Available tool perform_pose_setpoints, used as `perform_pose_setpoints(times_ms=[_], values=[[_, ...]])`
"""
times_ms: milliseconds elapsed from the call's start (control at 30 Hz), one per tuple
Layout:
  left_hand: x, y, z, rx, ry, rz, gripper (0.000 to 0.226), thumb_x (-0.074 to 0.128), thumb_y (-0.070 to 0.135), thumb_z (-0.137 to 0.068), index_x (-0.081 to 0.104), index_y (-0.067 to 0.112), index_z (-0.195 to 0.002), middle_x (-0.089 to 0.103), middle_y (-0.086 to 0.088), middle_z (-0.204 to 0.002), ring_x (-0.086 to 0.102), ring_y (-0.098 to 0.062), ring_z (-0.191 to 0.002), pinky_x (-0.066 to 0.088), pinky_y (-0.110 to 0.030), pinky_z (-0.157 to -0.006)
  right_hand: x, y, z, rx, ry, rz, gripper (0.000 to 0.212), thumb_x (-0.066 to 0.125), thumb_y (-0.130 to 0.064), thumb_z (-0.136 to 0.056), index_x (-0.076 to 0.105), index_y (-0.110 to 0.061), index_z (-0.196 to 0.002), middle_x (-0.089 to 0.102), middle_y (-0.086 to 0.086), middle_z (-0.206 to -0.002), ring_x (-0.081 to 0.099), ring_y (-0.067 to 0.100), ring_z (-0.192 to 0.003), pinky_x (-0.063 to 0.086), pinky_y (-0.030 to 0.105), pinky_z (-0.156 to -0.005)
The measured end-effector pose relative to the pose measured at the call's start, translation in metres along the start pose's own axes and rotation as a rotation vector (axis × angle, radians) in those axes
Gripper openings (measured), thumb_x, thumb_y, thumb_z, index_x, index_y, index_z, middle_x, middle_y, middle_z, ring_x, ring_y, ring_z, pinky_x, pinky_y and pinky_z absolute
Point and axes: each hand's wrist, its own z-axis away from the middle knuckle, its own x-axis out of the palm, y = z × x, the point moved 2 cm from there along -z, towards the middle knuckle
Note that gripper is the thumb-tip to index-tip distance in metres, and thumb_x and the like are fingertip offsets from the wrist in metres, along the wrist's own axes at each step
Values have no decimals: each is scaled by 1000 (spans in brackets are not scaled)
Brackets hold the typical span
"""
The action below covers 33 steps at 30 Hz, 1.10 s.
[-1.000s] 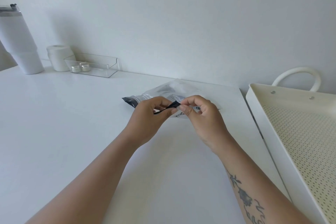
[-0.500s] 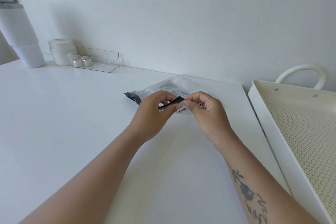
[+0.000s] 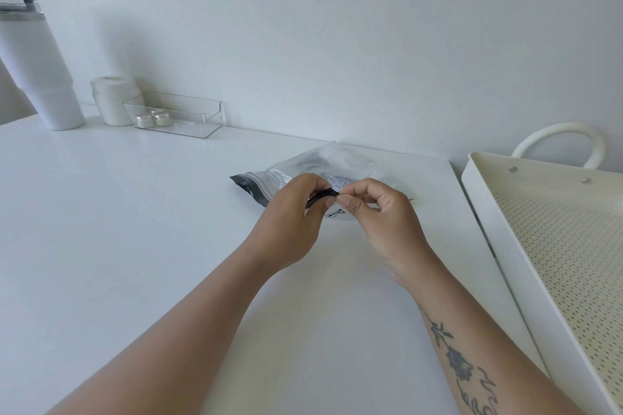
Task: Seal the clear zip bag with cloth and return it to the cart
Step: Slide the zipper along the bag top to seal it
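Bag (image 3: 323, 165) lies crosswise on table (image 3: 118, 229), dark zip strip nearest, pinched by left hand (image 3: 290, 212) and right hand (image 3: 381, 212).

I read the frame as evenly and softly lit, bright overall with a cool bluish-white cast. The tall white insulated tumbler with a grey lid (image 3: 33, 67) throws a broad, faint shadow rightward onto the plain white wall (image 3: 337, 27), so I place the light toward the left. The glossy white tabletop (image 3: 118, 229) carries a mild sheen, no hard glare. Soft shadows lie on it under both forearms. Wide-angle distortion leans the tumbler and bows the cream perforated cart tray (image 3: 485, 212) at the right edge. Focus holds throughout; I see slight compression softness on the wall.
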Motion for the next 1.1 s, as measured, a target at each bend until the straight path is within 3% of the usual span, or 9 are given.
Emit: perform_pose_setpoints(times_ms=[267, 467, 667, 767, 900, 967, 1100], values=[[-5, -6, -1, 7, -15, -70, 4, 62, 20, -92, 65, 20, -89, 66, 10, -88, 54, -4, -86, 36, -4, -74, -5, 8, -1, 42, 39, 10, 9, 65, -28, -89, 66, -33, -81, 61, -26, -70, 53, -7, -71, 37, 1, -60], [0, -7, -3, -13, -25, -127, 9, 55, 15, -95, 61, 10, -91, 63, 0, -87, 52, -18, -88, 45, -32, -78, -2, 6, 2, 19, -66, 53, 2, 64, -34, -89, 63, -34, -89, 66, -13, -94, 56, 1, -76, 43, 7, -64], [-6, -7, -3, -15, -16, -50, 6, 67, 22, -88, 70, 18, -91, 68, 9, -87, 54, -3, -85, 37, -4, -73, -3, 7, 1, 36, 18, 59, 5, 65, -24, -89, 69, -22, -87, 72, -5, -93, 61, 6, -89, 40, 5, -67], [-9, -10, -3, -6, -29, -92, 4, 67, 20, -88, 70, 17, -90, 68, 9, -86, 52, -3, -85, 37, -7, -74, -8, 6, -1, 39, 33, 57, 4, 65, -22, -89, 69, -21, -88, 72, -4, -94, 62, 8, -89, 41, 8, -69], [-7, -9, -4, 6, 0, -117, 6, 64, 10, -88, 68, 12, -86, 67, 4, -81, 54, -10, -81, 42, -19, -74, -7, 1, 2, 11, -20, 94, 3, 65, -23, -89, 68, -22, -89, 70, -10, -92, 60, 8, -85, 41, 22, -76], [-8, -10, -5, -3, 24, -108, 6, 64, 10, -88, 69, 13, -85, 66, 7, -80, 53, -6, -80, 41, -16, -72, -5, -1, 3, -21, -39, 130, 3, 65, -22, -89, 66, -22, -92, 68, -12, -92, 59, 8, -90, 44, 25, -82], [-8, -11, -3, -22, 25, -63, 4, 68, 18, -87, 71, 19, -86, 69, 9, -82, 57, -2, -81, 41, -10, -71, -5, -1, 3, -43, 5, 140, 3, 66, -16, -89, 68, -15, -90, 70, -3, -92, 61, 8, -87, 44, 17, -74]])
